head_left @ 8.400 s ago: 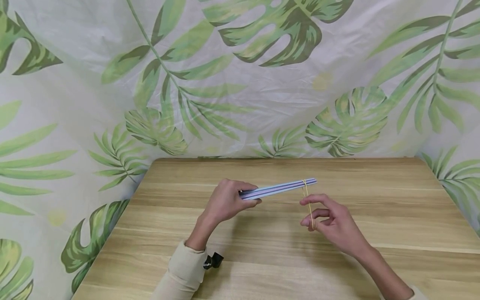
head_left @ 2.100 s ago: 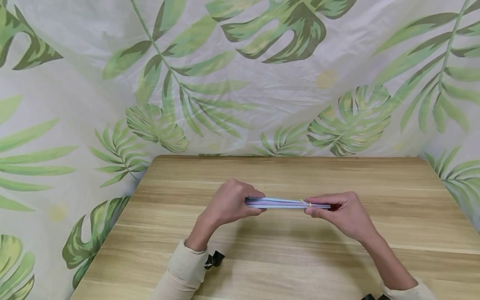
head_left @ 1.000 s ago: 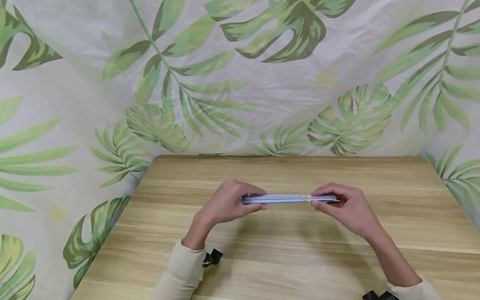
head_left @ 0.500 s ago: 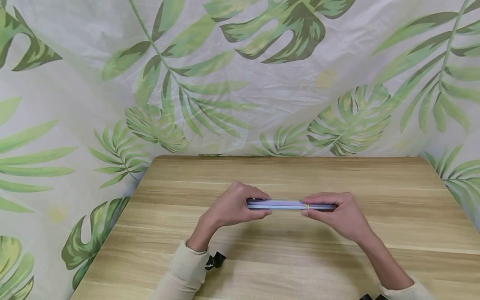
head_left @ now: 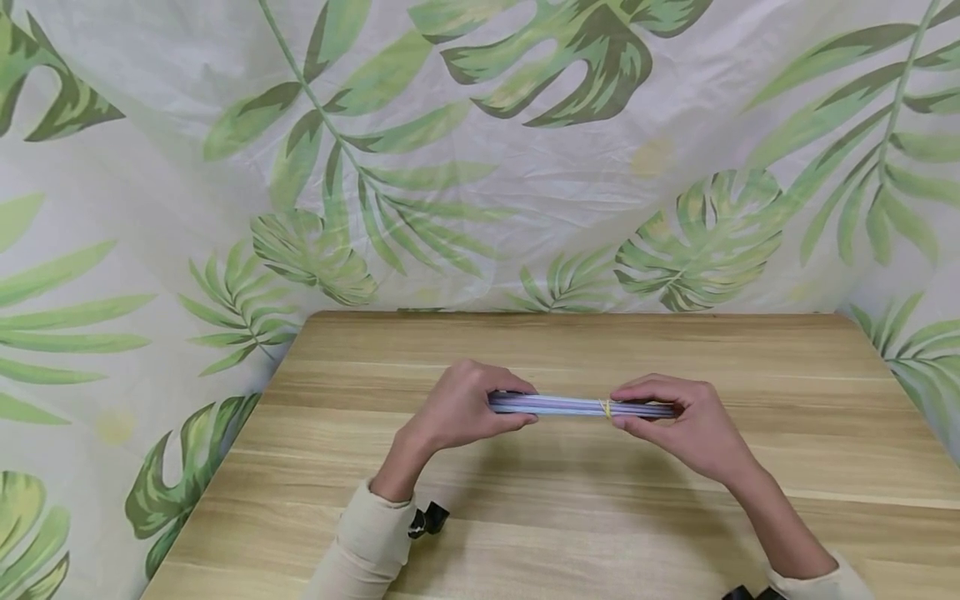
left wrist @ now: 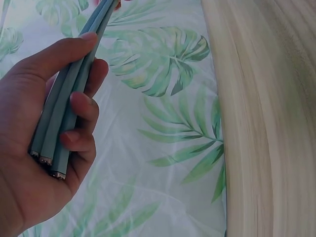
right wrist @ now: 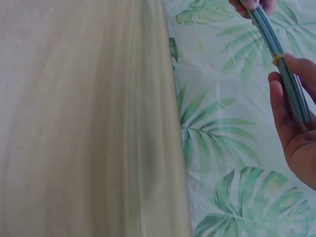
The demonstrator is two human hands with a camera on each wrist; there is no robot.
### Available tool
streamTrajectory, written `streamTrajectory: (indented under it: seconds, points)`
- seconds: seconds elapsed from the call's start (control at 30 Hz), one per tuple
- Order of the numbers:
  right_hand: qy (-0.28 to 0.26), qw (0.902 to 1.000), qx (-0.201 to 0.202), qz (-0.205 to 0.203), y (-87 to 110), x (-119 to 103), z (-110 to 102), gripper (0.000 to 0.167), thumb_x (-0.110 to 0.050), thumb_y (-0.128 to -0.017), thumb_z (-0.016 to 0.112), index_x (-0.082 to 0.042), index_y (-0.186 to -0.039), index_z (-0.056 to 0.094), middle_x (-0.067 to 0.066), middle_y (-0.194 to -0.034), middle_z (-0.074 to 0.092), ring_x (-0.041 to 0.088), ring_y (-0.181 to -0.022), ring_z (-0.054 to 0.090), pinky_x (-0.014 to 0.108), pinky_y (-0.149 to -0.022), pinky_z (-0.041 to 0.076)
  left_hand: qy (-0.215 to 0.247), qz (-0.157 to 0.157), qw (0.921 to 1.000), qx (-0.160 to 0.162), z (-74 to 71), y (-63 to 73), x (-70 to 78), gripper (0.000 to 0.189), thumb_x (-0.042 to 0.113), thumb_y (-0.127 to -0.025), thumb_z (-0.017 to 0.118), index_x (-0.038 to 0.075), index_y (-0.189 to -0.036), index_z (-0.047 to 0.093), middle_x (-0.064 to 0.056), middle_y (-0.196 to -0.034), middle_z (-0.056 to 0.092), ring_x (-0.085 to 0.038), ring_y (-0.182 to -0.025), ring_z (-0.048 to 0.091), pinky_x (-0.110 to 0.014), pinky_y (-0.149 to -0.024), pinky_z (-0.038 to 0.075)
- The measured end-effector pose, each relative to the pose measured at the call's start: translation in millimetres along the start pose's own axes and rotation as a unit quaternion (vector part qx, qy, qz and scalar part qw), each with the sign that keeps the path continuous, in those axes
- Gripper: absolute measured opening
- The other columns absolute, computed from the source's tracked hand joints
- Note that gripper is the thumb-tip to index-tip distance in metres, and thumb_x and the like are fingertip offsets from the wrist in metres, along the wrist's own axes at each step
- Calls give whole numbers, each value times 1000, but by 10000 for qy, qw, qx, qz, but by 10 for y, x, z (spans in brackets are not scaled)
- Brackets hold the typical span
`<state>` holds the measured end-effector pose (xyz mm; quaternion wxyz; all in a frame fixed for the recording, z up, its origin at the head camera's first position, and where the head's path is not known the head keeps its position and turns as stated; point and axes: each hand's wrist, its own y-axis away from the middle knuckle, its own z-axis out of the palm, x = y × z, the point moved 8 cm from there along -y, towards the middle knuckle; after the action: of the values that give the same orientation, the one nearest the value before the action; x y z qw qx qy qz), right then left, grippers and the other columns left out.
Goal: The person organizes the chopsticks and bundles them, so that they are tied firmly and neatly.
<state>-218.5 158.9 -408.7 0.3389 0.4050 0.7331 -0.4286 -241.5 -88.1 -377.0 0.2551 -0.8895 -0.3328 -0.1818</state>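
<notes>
A bundle of slim, pencil-like sticks (head_left: 566,406) in pale blue and lilac is held level above the table. My left hand (head_left: 453,408) grips its left end, fingers curled round it with the thumb along one side. In the left wrist view, several blunt stick ends (left wrist: 47,159) show by the palm. A yellow rubber band (head_left: 607,408) is wrapped round the bundle right of its middle. Just beyond the band, my right hand (head_left: 693,421) pinches the right end between thumb and fingers. The right wrist view shows the band (right wrist: 278,59) beside the thumb tip.
Below both hands lies a wood-grain table (head_left: 570,533). A pale cloth with green leaf prints (head_left: 555,200) hangs behind it and at the sides. A small black device (head_left: 429,520) sits at the left cuff, another (head_left: 752,593) at the right.
Earliest, my right hand stretched the rubber band away from the bundle's right end. Now the band sits tight round the bundle, and that hand holds the sticks. The left hand keeps its grip.
</notes>
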Motion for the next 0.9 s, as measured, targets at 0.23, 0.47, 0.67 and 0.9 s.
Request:
streamTrajectory:
  seconds: [0.23, 0.47, 0.67, 0.9]
  points:
    - [149, 9992, 33, -362, -5, -53, -59, 26, 1, -87, 86, -18, -105, 83, 0, -103, 81, 6, -83, 75, 24, -63, 60, -295, -142, 9990, 308, -58, 3, -28, 24, 26, -83, 95, 21, -104, 85, 11, -90, 80, 4, -71, 61, -18, -67, 50]
    - [174, 9985, 245, -464, 2, -47, -68, 27, 5, -85, 86, -14, -104, 83, 3, -103, 80, 5, -82, 75, 23, -65, 60, -118, -226, 9983, 516, -41, 1, -46, 20, 25, -82, 96, 18, -96, 84, 10, -85, 77, 3, -68, 60, -19, -65, 50]
    - [98, 9986, 298, -425, -22, -44, -64, 25, 3, -85, 88, -14, -103, 85, 5, -104, 82, 4, -87, 77, 21, -70, 61, 158, -146, 9983, 544, -13, -7, -26, 18, 22, -83, 95, 16, -95, 83, 8, -85, 77, 2, -69, 61, -19, -66, 51]
    - [-176, 9984, 317, -438, -78, -77, -60, 24, 4, -82, 89, -10, -101, 86, 10, -101, 83, 4, -87, 79, 23, -70, 62, 273, -33, 9972, 698, -18, -13, 18, 17, 19, -82, 95, 16, -94, 83, 8, -85, 77, 1, -70, 62, -19, -66, 52]
